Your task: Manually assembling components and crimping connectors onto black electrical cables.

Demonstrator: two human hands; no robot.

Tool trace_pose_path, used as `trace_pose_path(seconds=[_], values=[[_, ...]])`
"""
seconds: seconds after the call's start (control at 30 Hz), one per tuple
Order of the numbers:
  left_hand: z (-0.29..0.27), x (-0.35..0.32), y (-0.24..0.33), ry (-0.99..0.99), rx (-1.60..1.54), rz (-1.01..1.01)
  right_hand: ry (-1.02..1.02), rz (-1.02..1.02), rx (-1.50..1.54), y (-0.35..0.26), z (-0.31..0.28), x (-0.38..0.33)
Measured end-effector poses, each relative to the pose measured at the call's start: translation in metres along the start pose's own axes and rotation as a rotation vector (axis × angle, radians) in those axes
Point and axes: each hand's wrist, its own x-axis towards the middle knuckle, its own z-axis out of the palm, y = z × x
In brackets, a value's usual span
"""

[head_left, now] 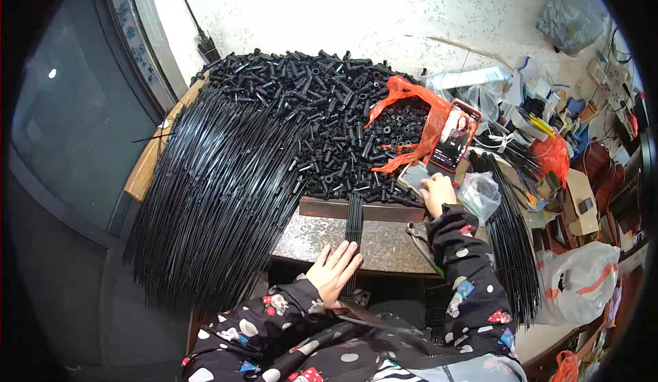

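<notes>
My left hand (334, 272) lies with its fingers stretched out over a narrow row of thin black rods (354, 219). These rods run from the table's near edge up across a low metal bar (322, 208). My right hand (439, 193) is at the far right of the bar, its fingers bent down beside a small pale flat object (412, 176). What those fingers hold, if anything, is hidden. Just beyond them a phone (455, 135) in a red case leans with its screen lit. A big heap of short black tubular parts (329, 101) covers the table behind the bar.
A thick spread of long black rods (212, 190) hangs over the table's left side. An open red plastic bag (433, 118) holds small black parts. More rods (510, 245) lie at the right, near a clear bag (478, 195), a white bag (582, 279) and clutter.
</notes>
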Motion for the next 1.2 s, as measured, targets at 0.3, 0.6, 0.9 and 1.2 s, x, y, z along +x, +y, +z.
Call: trace_pose_path(seconds=[0.3, 0.6, 0.9, 1.2], values=[[0.015, -0.001, -0.011, -0.009, 0.059, 0.023, 0.104, -0.116, 0.113, -0.012, -0.019, 0.005], [-0.007, 0.004, -0.006, -0.008, -0.153, -0.019, -0.233, -0.332, 0.423, -0.078, 0.016, -0.006], [0.001, 0.004, -0.009, 0.008, -0.213, -0.024, -0.248, -0.308, 0.361, -0.07, 0.009, -0.011], [-0.005, 0.007, -0.009, 0.02, -0.216, -0.033, -0.285, -0.323, 0.375, -0.072, 0.006, -0.004]])
